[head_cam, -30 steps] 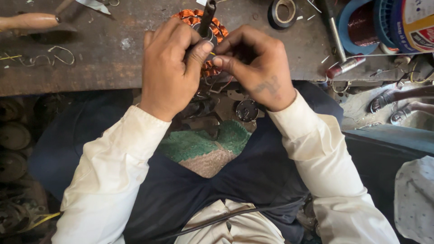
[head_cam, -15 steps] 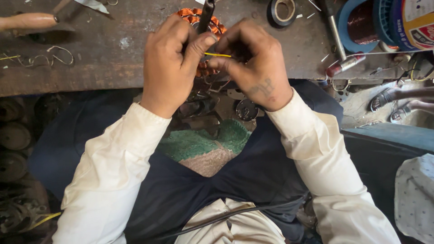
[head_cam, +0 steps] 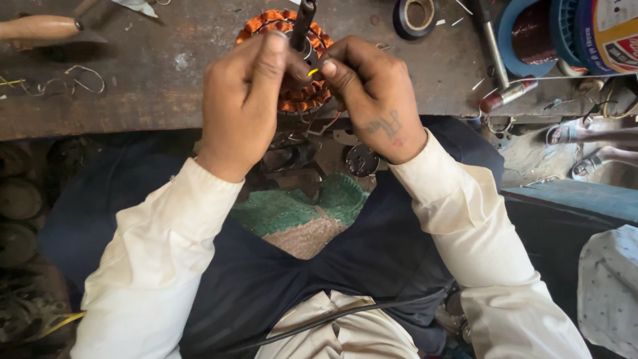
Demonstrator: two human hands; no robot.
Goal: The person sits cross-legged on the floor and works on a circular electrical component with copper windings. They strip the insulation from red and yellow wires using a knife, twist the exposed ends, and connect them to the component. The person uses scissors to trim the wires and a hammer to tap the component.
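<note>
**Both hands on stator at near bench edge**

Near: white sleeves, dark apron, green cloth (head_cam: pixel 292 209) in lap under the hands.

Stator (head_cam: pixel 287 60): round, orange-copper windings around the ring, dark shaft (head_cam: pixel 302 23) sticking out of centre. Sits on bench (head_cam: pixel 133 86) at its near edge, mid-frame. Mostly covered by hands.

Left hand (head_cam: pixel 242 100): fingers curled together over stator's left side, thumb up against shaft. Right hand (head_cam: pixel 375 96): thumb and forefinger pinched on a short yellow sleeve (head_cam: pixel 312 71) just beside the shaft.

Left: bent wire scraps (head_cam: pixel 80 76), wooden handle (head_cam: pixel 40 28) far left.
Far right: tape roll (head_cam: pixel 415 14), red-tipped tool (head_cam: pixel 508 93), blue wire spools (head_cam: pixel 531 33). All well apart from the hands.
</note>
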